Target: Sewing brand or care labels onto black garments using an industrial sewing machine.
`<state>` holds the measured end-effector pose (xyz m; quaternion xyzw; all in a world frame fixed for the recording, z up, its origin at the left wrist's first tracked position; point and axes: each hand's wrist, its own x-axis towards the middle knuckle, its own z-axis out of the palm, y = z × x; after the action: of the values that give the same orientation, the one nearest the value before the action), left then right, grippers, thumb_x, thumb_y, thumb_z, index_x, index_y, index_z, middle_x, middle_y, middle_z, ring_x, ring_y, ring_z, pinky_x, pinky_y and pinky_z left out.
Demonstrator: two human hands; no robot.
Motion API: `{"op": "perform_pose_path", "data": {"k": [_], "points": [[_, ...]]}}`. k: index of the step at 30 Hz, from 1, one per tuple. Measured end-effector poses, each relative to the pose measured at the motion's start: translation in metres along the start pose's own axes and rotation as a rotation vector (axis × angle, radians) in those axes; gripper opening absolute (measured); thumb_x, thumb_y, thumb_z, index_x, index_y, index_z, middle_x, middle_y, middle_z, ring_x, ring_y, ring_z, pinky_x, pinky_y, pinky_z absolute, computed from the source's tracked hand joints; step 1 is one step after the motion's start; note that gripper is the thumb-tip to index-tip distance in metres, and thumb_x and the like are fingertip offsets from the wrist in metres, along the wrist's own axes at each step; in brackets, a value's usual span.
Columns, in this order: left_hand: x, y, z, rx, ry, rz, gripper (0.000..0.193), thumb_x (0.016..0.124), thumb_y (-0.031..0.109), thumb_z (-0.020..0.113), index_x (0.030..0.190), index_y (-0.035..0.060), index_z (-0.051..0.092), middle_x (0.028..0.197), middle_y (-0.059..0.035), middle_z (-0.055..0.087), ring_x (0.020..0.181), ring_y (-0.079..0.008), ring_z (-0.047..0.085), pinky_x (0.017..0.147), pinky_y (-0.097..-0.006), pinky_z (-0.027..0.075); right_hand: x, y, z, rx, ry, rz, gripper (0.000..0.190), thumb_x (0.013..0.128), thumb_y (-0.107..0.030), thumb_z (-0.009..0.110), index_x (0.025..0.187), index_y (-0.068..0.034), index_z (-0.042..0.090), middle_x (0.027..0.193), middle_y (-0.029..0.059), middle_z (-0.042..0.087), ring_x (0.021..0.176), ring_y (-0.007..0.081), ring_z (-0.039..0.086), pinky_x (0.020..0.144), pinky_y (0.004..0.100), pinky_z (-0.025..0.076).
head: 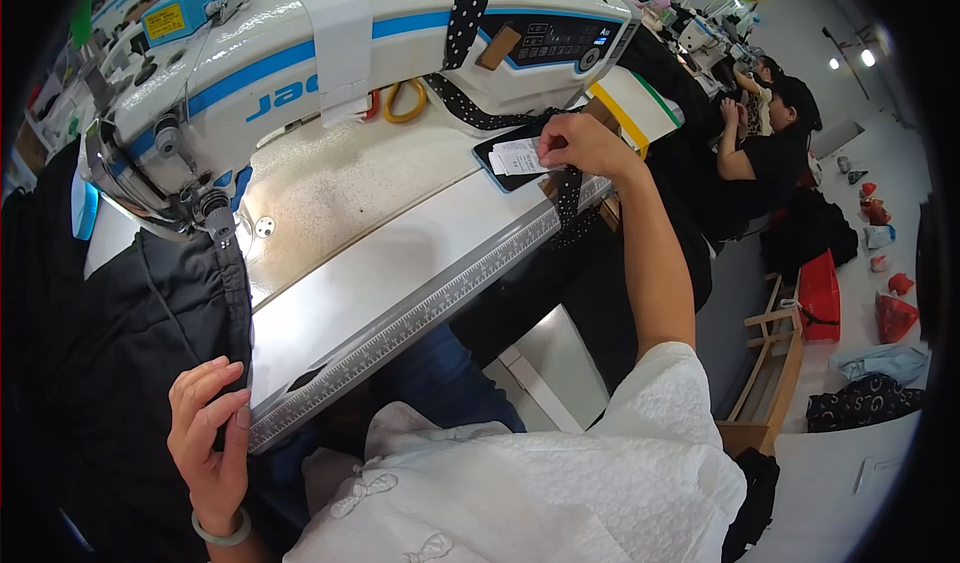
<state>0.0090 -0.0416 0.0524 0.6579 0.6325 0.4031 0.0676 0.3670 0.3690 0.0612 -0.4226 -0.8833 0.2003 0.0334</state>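
Observation:
My right hand [589, 145] pinches the edge of a small stack of white printed labels [516, 159] between thumb and fingertips. The labels lie on a dark phone-like slab [517, 182] on the sewing table. At the lower left, my left hand [206, 428] rests at the edge of a black garment [180, 293], fingers bent; whether it grips the cloth is unclear. The garment has a cord and a gathered edge, which runs up to the needle area of a white and blue Jack sewing machine [420, 45]. Its presser foot is hidden behind the machine head.
A clear ruler strip [405, 323] lines the table's front edge. Yellow-handled scissors [405, 101] lie beneath the machine arm. Black polka-dot ribbon [466, 15] hangs over the arm and trails past the labels. Co-workers [772, 135] sit at the right, near a red bin [819, 296].

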Motion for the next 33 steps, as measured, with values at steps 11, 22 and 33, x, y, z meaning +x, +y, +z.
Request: {"op": "perform_pose_path", "data": {"k": [11, 22, 33], "points": [[-0.003, -0.007, 0.001, -0.016, 0.028, 0.027, 0.013, 0.085, -0.003, 0.067, 0.097, 0.0000, 0.067, 0.112, -0.0153, 0.071, 0.113, -0.0347, 0.063, 0.101, -0.0451, 0.046, 0.009, 0.007, -0.004, -0.058, -0.068, -0.055, 0.015, 0.078, -0.007, 0.080, 0.089, -0.003, 0.070, 0.087, 0.0067, 0.069, 0.081, 0.0187, 0.065, 0.077, 0.0320, 0.051], [-0.004, -0.003, -0.002, -0.033, 0.011, 0.052, 0.016, 0.087, -0.006, 0.062, 0.100, 0.0000, 0.067, 0.115, -0.0161, 0.070, 0.114, -0.0341, 0.063, 0.103, -0.0445, 0.045, -0.020, 0.008, -0.018, -0.197, 0.355, -0.061, 0.018, 0.081, -0.008, 0.078, 0.092, 0.001, 0.066, 0.084, 0.0109, 0.069, 0.079, 0.0209, 0.067, 0.072, 0.0338, 0.051], [0.008, 0.012, 0.043, -0.530, 0.160, -0.111, 0.065, 0.080, 0.012, 0.085, 0.135, -0.0003, 0.053, 0.121, -0.0126, 0.067, 0.104, -0.0214, 0.066, 0.089, -0.0340, 0.050, -0.048, -0.245, 0.093, 0.443, 0.087, -0.843, 0.024, 0.075, 0.007, 0.079, 0.093, -0.005, 0.068, 0.093, 0.0063, 0.071, 0.086, 0.0213, 0.067, 0.078, 0.0312, 0.052]]}}
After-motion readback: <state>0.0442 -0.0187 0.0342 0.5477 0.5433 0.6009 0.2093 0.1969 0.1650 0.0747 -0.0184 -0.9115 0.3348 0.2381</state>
